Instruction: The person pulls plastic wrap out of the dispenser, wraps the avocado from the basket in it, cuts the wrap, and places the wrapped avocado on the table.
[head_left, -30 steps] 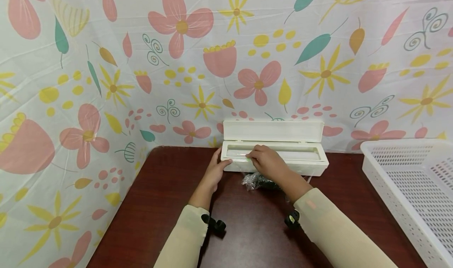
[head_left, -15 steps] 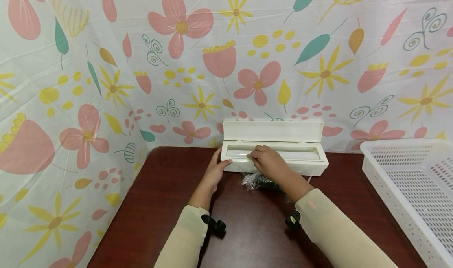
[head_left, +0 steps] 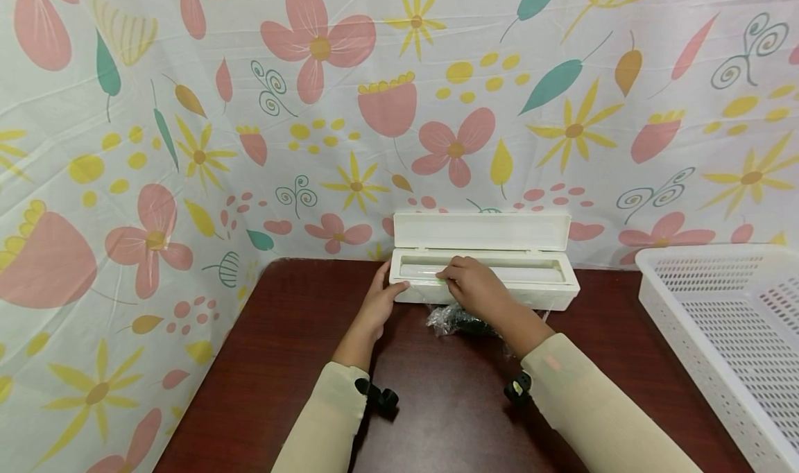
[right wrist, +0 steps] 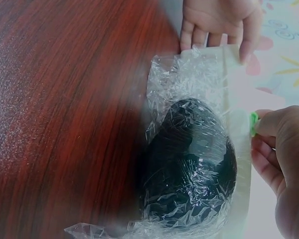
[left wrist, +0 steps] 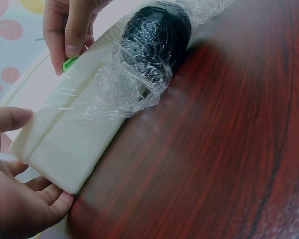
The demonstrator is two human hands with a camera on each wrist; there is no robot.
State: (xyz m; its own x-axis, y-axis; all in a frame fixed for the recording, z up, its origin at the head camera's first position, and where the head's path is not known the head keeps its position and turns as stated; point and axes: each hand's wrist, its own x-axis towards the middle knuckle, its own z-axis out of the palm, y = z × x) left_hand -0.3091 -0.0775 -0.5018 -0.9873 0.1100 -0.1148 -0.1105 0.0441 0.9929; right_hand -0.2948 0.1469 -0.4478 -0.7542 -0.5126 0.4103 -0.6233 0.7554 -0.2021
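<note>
A white cling film dispenser box (head_left: 549, 298) stands at the table's back with its lid up and a pale roll (head_left: 530, 274) inside. My left hand (head_left: 376, 306) grips its left end, thumb on top and fingers round the side. My right hand (head_left: 476, 289) pinches a small green slide cutter (right wrist: 253, 124) at the box's front top edge. Clear cling film (left wrist: 99, 94) runs from the box down its front. It wraps a dark, smooth, rounded object (right wrist: 189, 159) lying against the box's front. In the head view my right hand and wrist partly hide this object.
A white perforated plastic basket (head_left: 662, 306) stands at the table's right. The table (head_left: 437, 403) is dark reddish wood. A flower-print cloth (head_left: 250, 98) hangs close behind the box and along the left side.
My right hand has shifted very slightly to the right along the box edge with the slide cutter. My left hand, the box and the wrapped object stay where they were.
</note>
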